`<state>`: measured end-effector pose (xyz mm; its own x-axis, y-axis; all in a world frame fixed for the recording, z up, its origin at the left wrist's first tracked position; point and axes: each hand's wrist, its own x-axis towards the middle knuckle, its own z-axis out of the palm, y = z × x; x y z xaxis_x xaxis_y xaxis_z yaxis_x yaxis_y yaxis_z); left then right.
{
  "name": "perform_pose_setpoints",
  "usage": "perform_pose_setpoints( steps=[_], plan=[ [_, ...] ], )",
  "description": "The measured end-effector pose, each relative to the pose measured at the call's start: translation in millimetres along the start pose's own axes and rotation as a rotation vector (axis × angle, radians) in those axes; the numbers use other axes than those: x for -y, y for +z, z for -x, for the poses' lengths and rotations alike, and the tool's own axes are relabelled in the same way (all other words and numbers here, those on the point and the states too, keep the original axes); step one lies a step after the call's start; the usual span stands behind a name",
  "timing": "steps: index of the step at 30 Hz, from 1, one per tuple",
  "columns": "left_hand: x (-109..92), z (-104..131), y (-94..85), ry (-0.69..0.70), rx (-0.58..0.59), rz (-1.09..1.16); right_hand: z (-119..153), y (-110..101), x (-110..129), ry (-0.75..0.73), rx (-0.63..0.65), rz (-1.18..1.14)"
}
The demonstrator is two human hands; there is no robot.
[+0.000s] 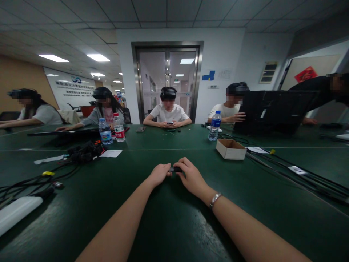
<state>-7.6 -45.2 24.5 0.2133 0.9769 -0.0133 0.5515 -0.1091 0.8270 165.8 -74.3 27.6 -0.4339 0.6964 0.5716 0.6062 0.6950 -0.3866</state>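
Observation:
Just above the green tabletop (169,203), my two hands meet over a small, dark, elongated object (176,169). Its left end looks greyer than its right, and what kind of thing it is I cannot make out. My left hand (159,174) is closed on the left end, thumb on top. Curled fingers of my right hand (192,176) grip the right end from above. Much of the object is hidden by the fingers. A silver bracelet (215,199) circles my right wrist.
Beyond my hands to the right stand an open cardboard box (231,153) and a water bottle (215,126); black cables (286,171) run past them. To the left are two bottles, a red-capped one (119,128) among them, bundled cables (84,151) and a white device (20,213). Several people sit around the table.

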Motion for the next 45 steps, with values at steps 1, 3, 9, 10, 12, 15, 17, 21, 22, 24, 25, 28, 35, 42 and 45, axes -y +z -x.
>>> perform_pose_setpoints(
  steps=[1,3,9,10,12,15,17,21,22,24,25,28,35,42,45],
  plan=[
    [-0.1,0.2,-0.3,0.005,0.001,0.006,0.1,0.0,0.1,0.005,0.0,-0.003],
    [-0.2,1.4,0.2,0.013,-0.003,0.013,0.3,0.0,0.2,0.013,0.004,-0.006],
    [-2.3,10.3,7.4,0.111,-0.171,-0.128,1.0,2.3,-1.8,0.071,0.018,-0.064],
    [-3.0,12.0,8.1,0.141,-0.203,-0.138,0.9,3.1,-2.6,0.082,0.022,-0.078],
    [-4.4,14.8,8.4,0.209,-0.223,-0.155,0.6,4.5,-4.3,0.1,0.029,-0.105],
    [-5.3,17.3,6.6,0.278,-0.192,-0.162,-0.2,5.5,-7.0,0.128,0.011,-0.125],
    [-5.3,20.1,5.8,0.278,-0.181,-0.149,-0.2,5.3,-9.0,0.149,0.004,-0.127],
    [-9.4,35.9,9.2,0.31,-0.183,-0.268,1.8,5.4,-16.3,0.202,-0.002,-0.117],
    [-11.6,41.1,11.3,0.345,-0.167,-0.344,2.5,5.9,-19.0,0.222,-0.021,-0.11],
    [-16.7,49.8,16.1,0.39,-0.105,-0.5,3.5,7.7,-24.7,0.265,-0.07,-0.098],
    [-19.2,52.6,18.1,0.385,-0.079,-0.559,3.7,8.6,-27.4,0.283,-0.092,-0.096],
    [-23.9,54.7,18.1,0.309,-0.092,-0.632,3.1,10.8,-32.1,0.306,-0.117,-0.102],
    [-15.1,47.0,-22.3,0.177,0.168,-0.403,1.2,9.7,-28.8,0.291,-0.086,-0.128],
    [7.3,16.7,-23.6,0.148,0.125,-0.114,0.8,9.0,-26.0,0.23,-0.014,-0.133],
    [9.2,3.1,-13.2,0.15,0.011,-0.027,0.6,7.9,-24.8,0.232,0.0,-0.123]
  ],
)
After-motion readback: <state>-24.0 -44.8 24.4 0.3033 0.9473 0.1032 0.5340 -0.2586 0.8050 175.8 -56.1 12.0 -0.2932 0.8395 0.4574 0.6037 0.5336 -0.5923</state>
